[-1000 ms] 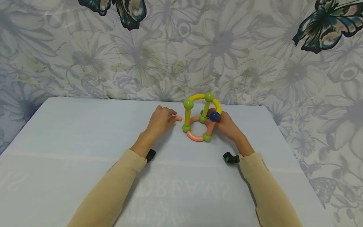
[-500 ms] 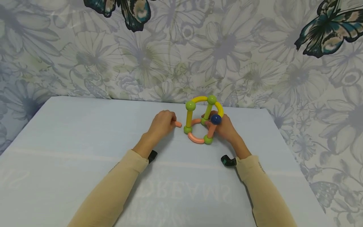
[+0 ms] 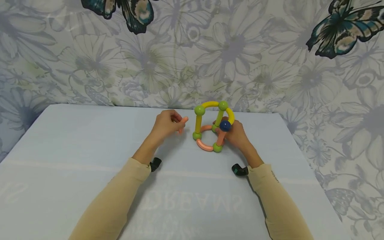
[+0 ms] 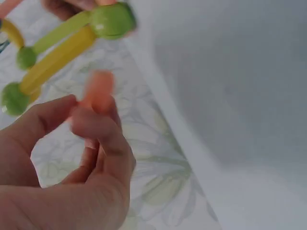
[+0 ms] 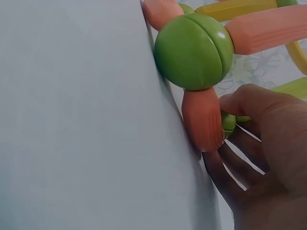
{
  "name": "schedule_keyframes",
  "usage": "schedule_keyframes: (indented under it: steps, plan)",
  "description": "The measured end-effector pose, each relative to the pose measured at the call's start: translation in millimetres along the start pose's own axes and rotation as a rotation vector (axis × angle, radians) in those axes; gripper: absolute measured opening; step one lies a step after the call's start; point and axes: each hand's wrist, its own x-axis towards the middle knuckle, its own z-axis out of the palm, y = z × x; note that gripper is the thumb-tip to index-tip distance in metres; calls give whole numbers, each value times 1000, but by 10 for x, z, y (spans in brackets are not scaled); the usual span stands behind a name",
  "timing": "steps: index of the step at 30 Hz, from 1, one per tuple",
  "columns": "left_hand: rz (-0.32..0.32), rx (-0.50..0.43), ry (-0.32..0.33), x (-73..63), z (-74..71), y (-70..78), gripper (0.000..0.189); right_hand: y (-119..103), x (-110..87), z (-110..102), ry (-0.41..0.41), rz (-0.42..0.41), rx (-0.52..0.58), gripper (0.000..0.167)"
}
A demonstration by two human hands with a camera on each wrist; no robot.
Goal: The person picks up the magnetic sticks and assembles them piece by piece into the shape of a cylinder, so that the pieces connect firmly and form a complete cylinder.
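A toy frame of magnetic sticks and balls stands on the table, with yellow and lime uprights [image 3: 198, 124], green balls [image 3: 199, 110], one blue ball [image 3: 225, 126] and a ring of salmon curved sticks [image 3: 205, 145] at its base. To its left, my left hand [image 3: 166, 124] pinches a loose salmon magnetic stick [image 4: 100, 88] between thumb and fingers, apart from the frame. My right hand [image 3: 239, 135] holds the frame's right side. In the right wrist view its thumb lies beside a salmon stick [image 5: 202, 120] below a green ball [image 5: 192, 52]; some fingertips are hidden.
The white table [image 3: 90, 133] ends at the back against a wall [image 3: 168, 60] with printed flowers and butterflies. Dark wrist cameras [image 3: 240, 170] stick out by both cuffs. Faint mirrored lettering shows on the tabletop near the front.
My left hand has drawn slightly left, away from the frame, and the salmon stick in its fingers has turned from lying sideways to more upright. The right hand stays on the frame.
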Motion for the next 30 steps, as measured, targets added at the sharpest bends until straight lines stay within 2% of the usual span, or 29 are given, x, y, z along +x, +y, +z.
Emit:
schedule_keyframes:
  steps: [3, 6, 9, 12, 15, 18, 25, 30]
  plan:
    - [-58, -231, -71, -15, -58, 70, 29, -2, 0, -2, 17, 11, -9, 24]
    - [-77, -419, -143, -34, -80, 144, 25, -6, -3, 0, 37, 33, -11, 25]
    - [-89, -577, -209, -57, -66, 214, 21, -5, -8, 5, 56, 50, -26, 26]
    - [-96, -689, -267, -81, -27, 272, 16, 2, -15, 13, 71, 50, -43, 26]
    - [-96, -754, -301, -102, 32, 319, 10, 8, -26, 22, 84, 48, -47, 26]
    - [-105, -797, -300, -121, 97, 351, 7, 22, -42, 30, 91, 40, -44, 27]
    - [-123, -868, -223, -163, 220, 382, 21, 30, -64, 52, 80, -16, -9, 27]
    - [-130, -923, -180, -204, 312, 424, 27, 12, -44, 57, 92, -68, -39, 23]
